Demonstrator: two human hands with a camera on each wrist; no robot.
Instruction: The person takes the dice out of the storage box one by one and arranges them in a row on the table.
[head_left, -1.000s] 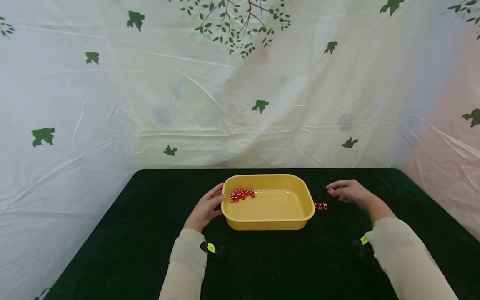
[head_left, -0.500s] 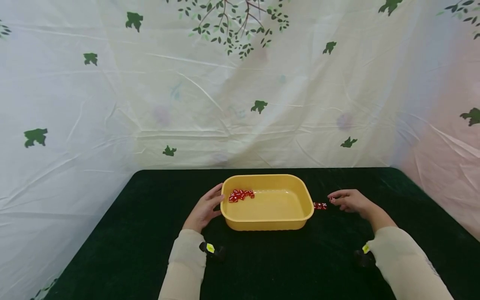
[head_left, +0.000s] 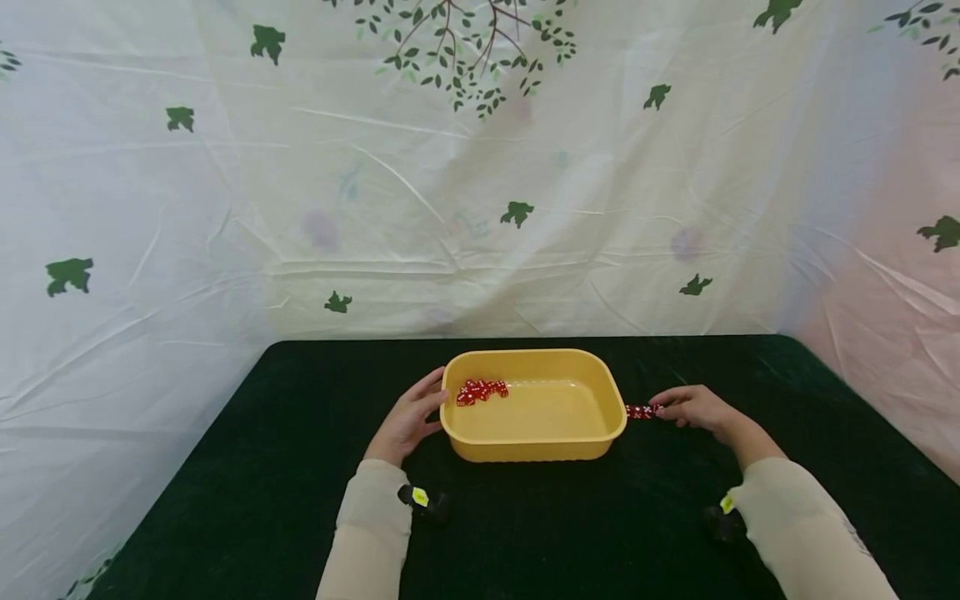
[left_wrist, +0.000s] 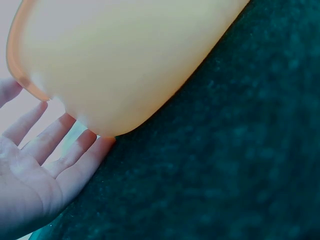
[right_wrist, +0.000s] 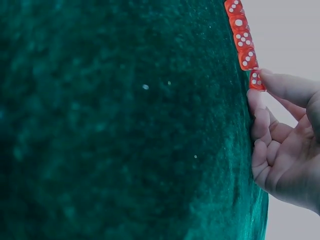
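Note:
My right hand pinches a red die with white dots between thumb and fingertips. That die sits at the near end of a straight row of red dice, touching or almost touching the last one. In the head view the row of dice runs out from the right side of a yellow plastic basin. My left hand rests against the basin's left side. In the left wrist view, its extended fingers touch the outer wall of the basin.
A loose heap of red dice lies inside the basin at its left end. Dark green cloth covers the table. A pale curtain with leaf prints hangs behind the table's far edge.
My right hand has come down and slightly left with the die, bringing it from above the table to the end of the row. My left hand stays at the basin.

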